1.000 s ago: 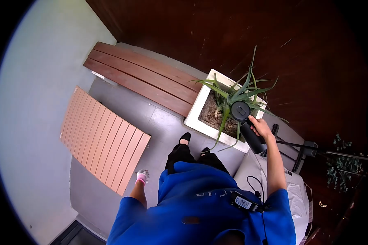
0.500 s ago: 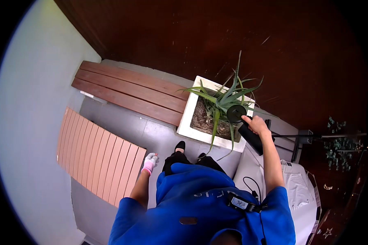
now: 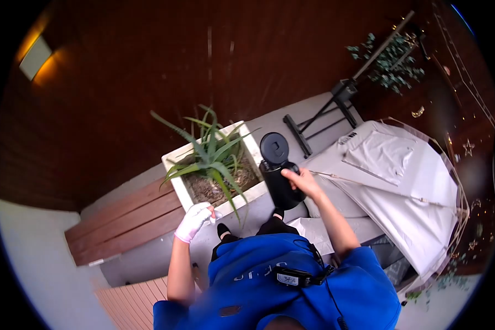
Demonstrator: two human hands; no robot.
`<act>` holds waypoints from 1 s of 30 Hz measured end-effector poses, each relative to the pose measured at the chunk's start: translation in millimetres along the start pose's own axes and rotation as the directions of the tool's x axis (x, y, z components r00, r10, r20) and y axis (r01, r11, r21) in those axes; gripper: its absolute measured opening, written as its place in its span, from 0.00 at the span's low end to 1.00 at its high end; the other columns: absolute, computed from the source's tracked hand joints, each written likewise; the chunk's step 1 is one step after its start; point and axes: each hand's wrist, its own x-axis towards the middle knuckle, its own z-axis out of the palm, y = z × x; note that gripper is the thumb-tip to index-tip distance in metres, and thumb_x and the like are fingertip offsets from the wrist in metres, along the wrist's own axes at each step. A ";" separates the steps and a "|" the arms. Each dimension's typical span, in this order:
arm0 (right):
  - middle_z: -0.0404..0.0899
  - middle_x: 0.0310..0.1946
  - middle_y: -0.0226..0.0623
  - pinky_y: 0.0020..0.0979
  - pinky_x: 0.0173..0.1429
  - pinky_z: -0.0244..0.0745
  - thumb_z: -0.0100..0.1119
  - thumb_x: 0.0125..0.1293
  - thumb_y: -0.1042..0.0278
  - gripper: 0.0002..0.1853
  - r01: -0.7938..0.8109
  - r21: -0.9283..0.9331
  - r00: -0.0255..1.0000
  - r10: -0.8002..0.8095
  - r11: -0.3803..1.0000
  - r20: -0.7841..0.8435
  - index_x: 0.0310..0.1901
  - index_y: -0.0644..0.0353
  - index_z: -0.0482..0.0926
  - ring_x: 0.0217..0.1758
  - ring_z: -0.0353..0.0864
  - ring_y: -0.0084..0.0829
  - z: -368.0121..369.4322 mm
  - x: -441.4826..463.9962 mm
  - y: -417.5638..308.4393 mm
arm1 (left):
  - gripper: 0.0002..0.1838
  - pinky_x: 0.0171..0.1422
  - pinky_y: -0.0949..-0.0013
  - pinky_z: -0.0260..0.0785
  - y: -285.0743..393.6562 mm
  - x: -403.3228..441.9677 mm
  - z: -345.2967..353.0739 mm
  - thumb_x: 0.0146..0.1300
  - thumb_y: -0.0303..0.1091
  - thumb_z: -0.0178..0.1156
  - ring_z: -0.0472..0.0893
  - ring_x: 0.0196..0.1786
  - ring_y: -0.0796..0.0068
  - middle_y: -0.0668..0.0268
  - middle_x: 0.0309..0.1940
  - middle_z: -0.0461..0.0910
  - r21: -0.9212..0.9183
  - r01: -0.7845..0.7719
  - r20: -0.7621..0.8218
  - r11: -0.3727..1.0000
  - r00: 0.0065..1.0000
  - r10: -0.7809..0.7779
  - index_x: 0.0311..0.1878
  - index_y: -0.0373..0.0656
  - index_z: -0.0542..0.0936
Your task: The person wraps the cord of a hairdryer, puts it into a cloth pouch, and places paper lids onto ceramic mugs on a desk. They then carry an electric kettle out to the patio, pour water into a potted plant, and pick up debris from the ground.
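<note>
My bare right hand [image 3: 301, 185] grips a black jug [image 3: 281, 186] at its side. The jug's round lid [image 3: 274, 147] stands open, and its inside cannot be made out. Left of the jug, a spiky aloe plant [image 3: 208, 157] grows from dry soil in a square white planter [image 3: 254, 144]. My left hand [image 3: 197, 220] wears a white glove with a pink cuff and is near the planter's front corner. Its fingers are curled in, with a bare fingertip showing; anything inside them is hidden.
A brown slatted bench [image 3: 129, 223] adjoins the planter's left side. A lighter slatted seat [image 3: 135, 302] is at lower left. To the right stand a pale fabric tent [image 3: 393, 181] with a guy rope and a dark metal stand [image 3: 319, 124]. A dark red wall [image 3: 132, 66] rises behind.
The view has turned, bringing more of the tent into sight. My right hand has drawn the jug from over the plant to the planter's right side. My left hand has risen towards the planter.
</note>
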 end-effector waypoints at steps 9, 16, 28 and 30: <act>0.74 0.29 0.37 0.29 0.38 0.71 0.60 0.59 0.61 0.19 0.316 0.073 0.943 -0.322 0.946 0.084 0.48 0.62 0.69 0.32 0.76 0.30 -6.0 -9.7 85.4 | 0.31 0.57 0.63 0.68 -33.2 132.7 180.9 0.65 0.41 0.53 0.69 0.60 0.68 0.61 0.62 0.64 -0.174 0.358 0.256 0.917 0.916 -0.309 0.69 0.45 0.56; 0.80 0.40 0.43 0.34 0.48 0.73 0.56 0.64 0.61 0.15 0.632 0.025 0.731 -0.606 0.775 0.314 0.47 0.61 0.77 0.43 0.79 0.42 -156.1 6.7 72.7 | 0.24 0.61 0.36 0.59 -46.8 197.6 285.0 0.61 0.57 0.53 0.63 0.65 0.57 0.62 0.63 0.63 -0.666 0.306 0.144 0.681 0.948 -0.285 0.55 0.55 0.69; 0.77 0.32 0.31 0.21 0.45 0.69 0.52 0.66 0.71 0.07 0.799 -0.117 0.310 -0.571 0.589 -0.760 0.31 0.64 0.74 0.37 0.73 0.17 -456.6 113.1 -34.5 | 0.30 0.53 0.17 0.49 6.3 261.0 299.2 0.48 0.67 0.58 0.58 0.61 0.40 0.50 0.55 0.63 -0.748 0.311 0.159 0.586 0.942 -0.296 0.38 0.47 0.74; 0.78 0.33 0.29 0.21 0.46 0.69 0.52 0.64 0.73 0.05 0.769 -0.327 0.070 -0.581 0.549 -0.811 0.35 0.65 0.77 0.38 0.74 0.18 -528.1 114.9 -76.8 | 0.29 0.53 0.19 0.51 17.5 258.2 313.1 0.49 0.67 0.57 0.59 0.60 0.43 0.53 0.52 0.64 -0.626 0.246 0.077 0.740 0.964 -0.256 0.38 0.48 0.74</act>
